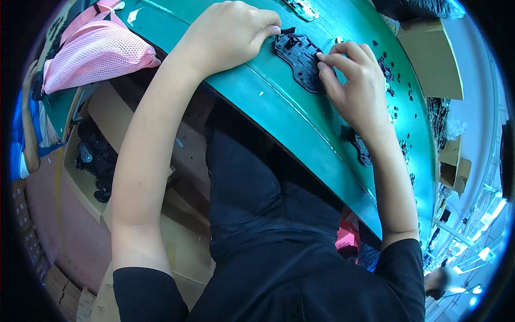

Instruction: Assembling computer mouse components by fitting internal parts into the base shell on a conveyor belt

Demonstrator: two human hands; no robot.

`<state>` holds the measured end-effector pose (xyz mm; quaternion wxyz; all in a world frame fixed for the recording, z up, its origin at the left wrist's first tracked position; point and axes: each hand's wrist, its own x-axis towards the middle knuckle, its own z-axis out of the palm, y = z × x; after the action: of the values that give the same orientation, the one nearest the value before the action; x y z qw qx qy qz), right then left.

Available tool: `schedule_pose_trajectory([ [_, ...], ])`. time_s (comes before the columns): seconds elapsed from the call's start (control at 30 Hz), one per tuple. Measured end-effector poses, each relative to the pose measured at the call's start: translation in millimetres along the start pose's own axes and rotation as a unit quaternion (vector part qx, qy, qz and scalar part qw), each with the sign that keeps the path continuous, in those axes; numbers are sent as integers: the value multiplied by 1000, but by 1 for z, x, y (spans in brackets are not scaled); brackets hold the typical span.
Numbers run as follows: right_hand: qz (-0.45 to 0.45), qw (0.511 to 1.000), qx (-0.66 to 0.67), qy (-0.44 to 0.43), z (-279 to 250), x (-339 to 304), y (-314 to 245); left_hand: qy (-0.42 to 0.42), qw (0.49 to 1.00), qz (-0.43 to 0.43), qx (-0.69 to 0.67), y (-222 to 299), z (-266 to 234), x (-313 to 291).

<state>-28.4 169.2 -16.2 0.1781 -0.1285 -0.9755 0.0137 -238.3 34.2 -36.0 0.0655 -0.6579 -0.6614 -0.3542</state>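
— Fingers first: how do those of the left hand (230, 35) and the right hand (357, 80) stand, upper centre of the frame?

— Left thumb and forefinger draw together at the upper left end of a black plastic shell (300, 61); whether they clamp it cannot be told. Right thumb and forefinger nearly meet at its right edge; anything pinched between them is too small to make out.

— Why this arrangement?

— The shell lies on the green tabletop (300, 129), between the hands, ribbed face upward. Hands set at opposite sides probably steady it against sliding on so smooth a surface, and leave its recesses in view. Small black pieces (390, 92) lie scattered toward the right of the frame, a spread that seems convenient for the right hand.

— And materials and shapes?

— The shell is dark and rigid-looking, with a waisted outline. A second black part (363, 151), curved, lies partly behind the right forearm (397, 188). Farther out, a circuit board (303, 8) glints at the top edge; a soft pink mesh bag (102, 56) sags at upper left; tan cardboard (432, 59) stands at upper right; and an open carton (83, 201), at left, holds dark, glossy parts (97, 161).
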Motion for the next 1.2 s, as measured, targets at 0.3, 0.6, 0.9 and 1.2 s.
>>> schedule_pose_trajectory([
  [0.3, -26, 997, -67, -17, -5, -5, -16, -5, 999, -9, 52, -11, 14, -12],
  [0.6, 8, 999, -48, 16, -6, -14, -11, -15, 999, 31, 19, -8, 14, -1],
  [0.9, 163, 982, 77, 54, -75, -90, 66, -69, 997, -40, -21, 9, 11, -2],
  [1.2, 426, 895, 95, -95, -139, -238, 219, -56, 987, -145, -42, 31, 14, -3],
])
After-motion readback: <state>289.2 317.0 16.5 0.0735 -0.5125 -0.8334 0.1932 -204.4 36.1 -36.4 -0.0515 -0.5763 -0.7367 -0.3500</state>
